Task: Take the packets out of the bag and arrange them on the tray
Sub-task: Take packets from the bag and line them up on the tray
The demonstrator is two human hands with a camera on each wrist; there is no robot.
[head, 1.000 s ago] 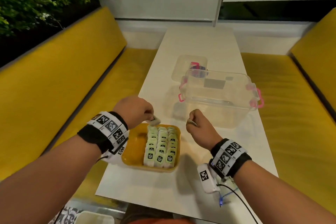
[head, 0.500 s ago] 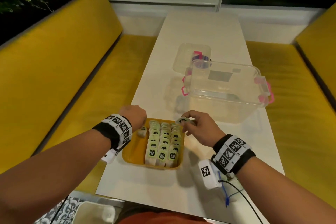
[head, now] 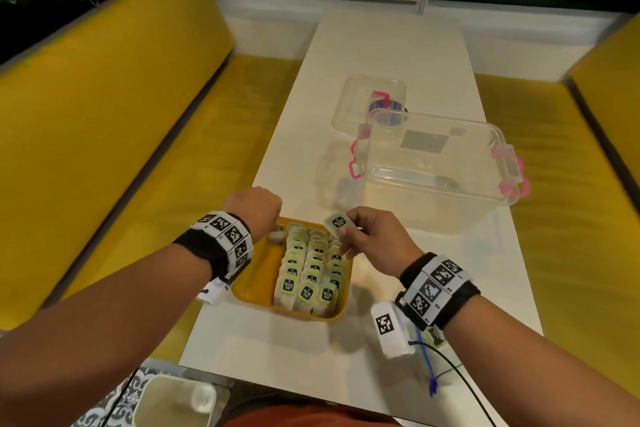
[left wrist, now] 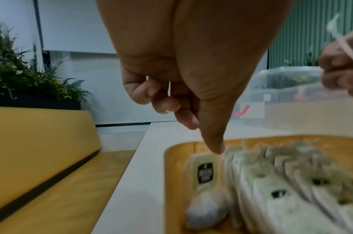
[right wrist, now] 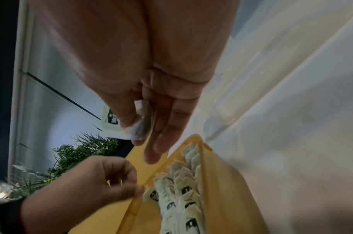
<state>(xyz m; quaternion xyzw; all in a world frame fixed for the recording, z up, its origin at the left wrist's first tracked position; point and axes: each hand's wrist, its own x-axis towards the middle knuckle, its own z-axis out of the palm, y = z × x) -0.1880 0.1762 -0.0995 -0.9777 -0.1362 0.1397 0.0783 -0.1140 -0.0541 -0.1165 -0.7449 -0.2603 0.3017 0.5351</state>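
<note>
The yellow tray (head: 258, 282) sits near the table's (head: 381, 55) front edge, three upright rows of packets (head: 313, 274) packed into its right side and bare floor on its left. A careless nudge could topple the rows like dominoes. The left hand (head: 256, 210), fingers curled, sets a loose packet (left wrist: 204, 174) at the far left corner, whether pinched or freed cannot be told. The right hand (head: 375, 239) pinches another packet (head: 339, 222) above the right row; forcing it in could crush its neighbours.
</note>
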